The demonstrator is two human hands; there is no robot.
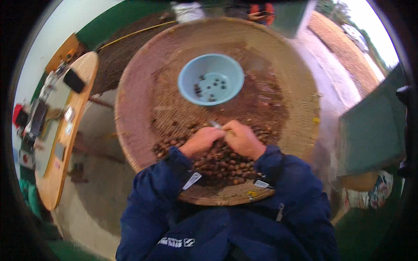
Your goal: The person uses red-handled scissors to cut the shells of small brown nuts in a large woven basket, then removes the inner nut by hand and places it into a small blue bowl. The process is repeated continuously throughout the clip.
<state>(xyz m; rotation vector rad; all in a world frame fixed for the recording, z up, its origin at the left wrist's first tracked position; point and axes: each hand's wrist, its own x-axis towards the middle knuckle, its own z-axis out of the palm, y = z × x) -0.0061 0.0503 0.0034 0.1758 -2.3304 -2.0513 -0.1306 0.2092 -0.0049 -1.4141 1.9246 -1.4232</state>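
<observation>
Over a heap of small brown nuts or seeds (225, 166) on a large round woven tray (297, 84), my two hands meet at the fingertips. My right hand (243, 138) has its fingers closed around a small tool with a pale, blade-like end (215, 124) that points up and left. My left hand (204, 140) is bent inward and touches the right fingers; whatever it pinches is hidden. Just beyond the hands stands a light blue plastic basin (211, 101), with several small dark pieces (198, 89) on its bottom.
At the left stands a wooden table (70, 130) with a black phone-like object (74, 81) and other items. A white sack (187, 12) and a person in orange (269, 14) are beyond the tray. A green panel (372, 130) stands at the right.
</observation>
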